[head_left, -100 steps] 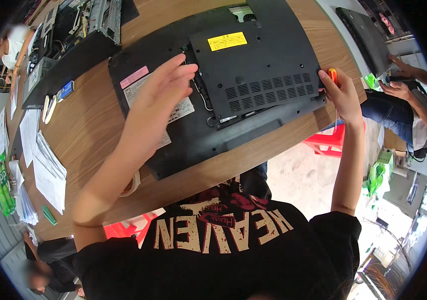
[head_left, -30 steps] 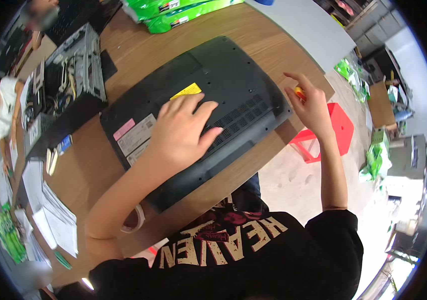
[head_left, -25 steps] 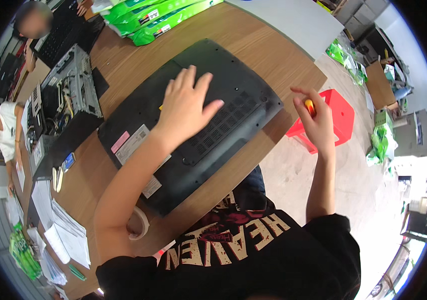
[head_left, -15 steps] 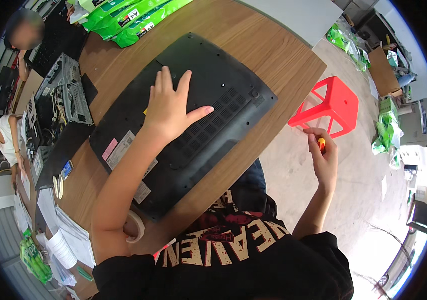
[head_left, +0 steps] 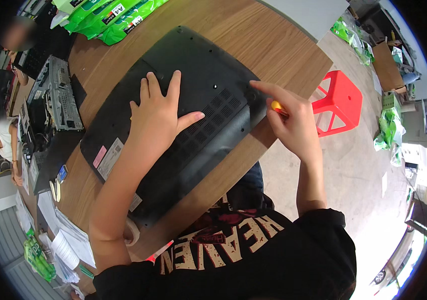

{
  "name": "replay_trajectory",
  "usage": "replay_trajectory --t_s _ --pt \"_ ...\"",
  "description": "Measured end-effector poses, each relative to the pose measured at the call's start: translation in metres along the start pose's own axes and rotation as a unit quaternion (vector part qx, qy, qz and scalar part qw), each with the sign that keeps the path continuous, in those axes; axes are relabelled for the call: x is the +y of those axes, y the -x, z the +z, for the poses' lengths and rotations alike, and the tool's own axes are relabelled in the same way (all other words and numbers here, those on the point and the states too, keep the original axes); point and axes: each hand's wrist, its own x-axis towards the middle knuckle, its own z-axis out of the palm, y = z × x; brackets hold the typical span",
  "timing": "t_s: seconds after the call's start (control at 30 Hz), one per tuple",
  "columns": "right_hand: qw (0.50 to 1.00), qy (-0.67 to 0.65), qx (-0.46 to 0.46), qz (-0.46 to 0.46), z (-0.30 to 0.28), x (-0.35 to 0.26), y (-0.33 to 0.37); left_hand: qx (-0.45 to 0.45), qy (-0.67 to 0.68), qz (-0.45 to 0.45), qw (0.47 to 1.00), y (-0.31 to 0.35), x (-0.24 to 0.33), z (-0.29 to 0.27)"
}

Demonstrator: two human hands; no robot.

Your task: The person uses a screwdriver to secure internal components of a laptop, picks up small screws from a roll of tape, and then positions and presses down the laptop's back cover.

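A black laptop (head_left: 193, 65) lies bottom side up on the wooden table, its vent grille and screw holes facing me. My left hand (head_left: 156, 112) rests flat on its underside with the fingers spread. At the laptop's right corner is my right hand (head_left: 293, 117). Its index finger stretches out to the corner near a round foot. Tucked in the curled fingers of that hand is a screwdriver with a yellow and red handle (head_left: 278, 108); its shaft is hidden. Pale labels (head_left: 111, 159) show beside my left forearm.
Green paper packs (head_left: 108, 20) lie at the table's far edge. An opened computer case (head_left: 56, 95) stands left, with two people beyond it. Papers (head_left: 66, 240) and a tape roll (head_left: 131, 232) are at lower left. A red plastic stool (head_left: 346, 102) stands right of the table.
My right hand has moved left and up from beside the table to the laptop's right corner, carrying the screwdriver. My left hand stays spread on the laptop.
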Motion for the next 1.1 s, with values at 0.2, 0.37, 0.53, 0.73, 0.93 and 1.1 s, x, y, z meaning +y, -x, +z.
replay_trajectory --t_s 0.2,0.37,0.53,0.73,0.93,1.1 --pt "0.988 0.140 -0.064 0.007 0.002 0.008 0.000 -0.029 -0.036 -0.008 0.999 -0.002 0.004 0.000" --pt "0.975 0.210 -0.054 -0.047 0.009 0.003 0.002 -0.005 -0.035 0.010 0.999 -0.004 -0.002 0.005" --pt "0.992 0.098 -0.079 0.002 0.004 0.016 0.007 0.032 0.029 0.024 0.999 0.001 -0.012 -0.005" --pt "0.994 -0.014 -0.079 0.068 -0.005 0.007 0.015 0.026 0.155 -0.006 0.988 0.015 -0.029 -0.016" --pt "0.979 0.156 -0.132 0.010 -0.003 0.001 -0.002 0.013 0.121 0.028 0.992 0.019 -0.029 -0.016" --pt "0.974 0.209 -0.074 -0.047 0.009 -0.006 0.001 0.025 0.124 0.014 0.992 0.008 -0.035 -0.013"
